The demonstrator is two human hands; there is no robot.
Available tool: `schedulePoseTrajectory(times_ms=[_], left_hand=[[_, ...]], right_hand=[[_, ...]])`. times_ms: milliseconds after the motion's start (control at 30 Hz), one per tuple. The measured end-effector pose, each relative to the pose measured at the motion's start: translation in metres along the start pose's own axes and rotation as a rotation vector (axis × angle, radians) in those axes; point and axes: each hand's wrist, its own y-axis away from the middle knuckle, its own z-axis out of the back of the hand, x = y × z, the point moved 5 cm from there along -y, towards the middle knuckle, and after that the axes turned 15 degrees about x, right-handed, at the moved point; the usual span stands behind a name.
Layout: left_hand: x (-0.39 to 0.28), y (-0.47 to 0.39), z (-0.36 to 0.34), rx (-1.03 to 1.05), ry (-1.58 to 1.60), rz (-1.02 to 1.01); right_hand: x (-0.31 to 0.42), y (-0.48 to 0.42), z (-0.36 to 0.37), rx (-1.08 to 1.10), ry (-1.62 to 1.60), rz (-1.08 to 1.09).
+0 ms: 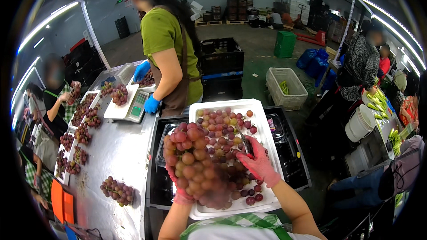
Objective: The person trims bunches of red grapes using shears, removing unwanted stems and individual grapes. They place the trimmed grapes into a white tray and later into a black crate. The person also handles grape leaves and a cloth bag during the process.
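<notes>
A large bunch of reddish-green grapes [191, 160] is held up by my left hand [181, 191], which wears a pink glove and is partly hidden behind the fruit. Its lower part looks blurred. My right hand [258, 163], gloved in pink too, grips small scissors [247, 146] with dark handles, their blades pointing away from me beside the bunch. Beneath both hands lies a white foam tray [265, 120] with many loose grapes [222, 118] spread over it. The tray rests across a black plastic crate [290, 153] that holds clear plastic boxes.
At left, a metal table [110, 153] carries a grape bunch [116, 190], grape-filled trays [68, 160] and a digital scale [130, 101]. A person in a green shirt [163, 36] stands ahead, wearing blue gloves. Stacked black crates [222, 56] and a pale crate [287, 88] stand beyond.
</notes>
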Motion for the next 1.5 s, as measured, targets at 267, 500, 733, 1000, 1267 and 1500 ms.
schedulePoseTrajectory(times_ms=[267,500,733,1000,1267,1500], left_hand=[[0.005,0.003,0.004,0.001,0.032,0.055],[0.008,0.005,0.006,0.012,0.044,0.079],[0.008,0.003,0.006,0.024,0.049,0.084],[0.007,-0.003,0.000,0.053,0.048,0.059],[0.009,0.000,0.005,0.029,0.059,0.089],[0.012,0.006,0.009,0.010,0.069,0.097]], right_hand=[[0.008,0.002,-0.005,-0.008,0.351,0.153],[0.008,0.004,-0.007,0.002,0.351,0.061],[-0.004,-0.001,-0.003,0.015,0.092,0.090],[-0.018,-0.003,0.002,-0.036,0.304,-0.012],[-0.021,-0.002,0.011,-0.045,0.332,-0.085],[-0.011,0.004,0.010,0.108,0.338,-0.213]])
